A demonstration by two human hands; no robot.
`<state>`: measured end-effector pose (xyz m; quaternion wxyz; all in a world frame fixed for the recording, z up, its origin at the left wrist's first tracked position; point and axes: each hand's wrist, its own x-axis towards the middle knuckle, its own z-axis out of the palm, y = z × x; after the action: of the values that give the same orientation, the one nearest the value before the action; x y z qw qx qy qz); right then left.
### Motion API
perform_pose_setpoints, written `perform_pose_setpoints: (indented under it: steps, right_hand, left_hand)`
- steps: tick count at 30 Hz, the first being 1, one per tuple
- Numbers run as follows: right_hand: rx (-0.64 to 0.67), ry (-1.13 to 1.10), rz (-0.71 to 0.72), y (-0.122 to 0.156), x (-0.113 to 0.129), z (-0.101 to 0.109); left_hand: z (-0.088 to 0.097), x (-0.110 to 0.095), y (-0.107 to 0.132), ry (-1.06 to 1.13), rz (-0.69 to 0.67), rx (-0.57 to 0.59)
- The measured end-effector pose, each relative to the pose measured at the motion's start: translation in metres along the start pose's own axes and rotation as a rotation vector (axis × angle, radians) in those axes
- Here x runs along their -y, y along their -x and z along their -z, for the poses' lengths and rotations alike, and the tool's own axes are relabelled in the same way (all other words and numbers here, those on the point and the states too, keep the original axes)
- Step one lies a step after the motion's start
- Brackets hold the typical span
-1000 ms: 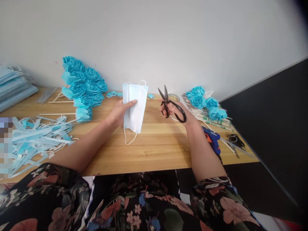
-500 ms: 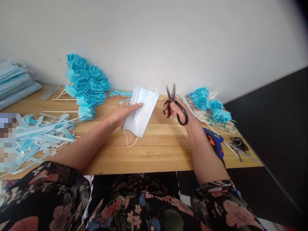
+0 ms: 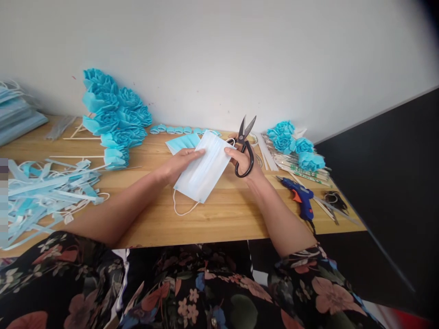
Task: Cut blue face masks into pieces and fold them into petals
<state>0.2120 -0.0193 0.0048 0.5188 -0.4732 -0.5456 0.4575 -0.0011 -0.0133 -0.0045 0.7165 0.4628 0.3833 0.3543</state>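
Note:
A pale blue face mask [image 3: 204,176] with white ear loops is tilted above the table in front of me. My left hand [image 3: 181,163] grips its left edge, thumb on top and the other fingers hidden beneath. My right hand [image 3: 245,160] holds black-handled scissors [image 3: 244,171], their blades parted and pointing away from me. The right thumb also presses the mask's upper right corner. Behind the mask lie a flat blue piece of material [image 3: 183,143] and a row of small rolled blue pieces [image 3: 169,130].
Blue flowers [image 3: 118,109] are heaped at back left, others [image 3: 295,144] at back right. Cut strips [image 3: 55,192] cover the left side, near stacked masks [image 3: 20,114]. A blue glue gun [image 3: 300,194] lies by my right forearm. A wall stands behind the table [image 3: 206,228].
My right hand has moved left with the scissors, and its thumb now touches the mask's corner. The mask has tilted further to the right. The view has shifted slightly right.

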Motion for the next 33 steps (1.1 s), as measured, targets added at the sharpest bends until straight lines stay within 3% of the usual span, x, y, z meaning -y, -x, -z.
perform_pose_setpoints:
  steps: [6, 10, 13, 16, 21, 28, 33]
  right_hand:
    - [-0.007, -0.033, -0.035, -0.002, -0.001, -0.002]
    - [0.034, -0.064, -0.044, 0.000, -0.001, -0.006]
    - [0.039, 0.039, 0.013, 0.004, 0.002, -0.006]
    - [0.033, 0.172, 0.100, 0.008, 0.006, -0.005]
    - [0.081, 0.262, 0.126, 0.008, 0.011, -0.002]
    - [0.135, 0.292, -0.006, 0.000, 0.031, 0.027]
    - [0.346, 0.384, -0.107, 0.003, 0.035, 0.036]
  left_hand:
    - [0.009, -0.011, -0.003, 0.250, -0.010, 0.070]
    - [0.006, -0.022, 0.008, 0.325, 0.149, 0.073]
    - [0.004, -0.020, 0.010, 0.325, 0.128, 0.110]
    - [0.004, -0.010, 0.004, 0.159, 0.127, 0.148]
    - [0.002, -0.004, 0.001, -0.054, 0.053, 0.027]
    - [0.011, -0.023, 0.002, -0.080, 0.011, -0.128]
    - [0.020, -0.029, 0.001, -0.152, -0.035, -0.174]
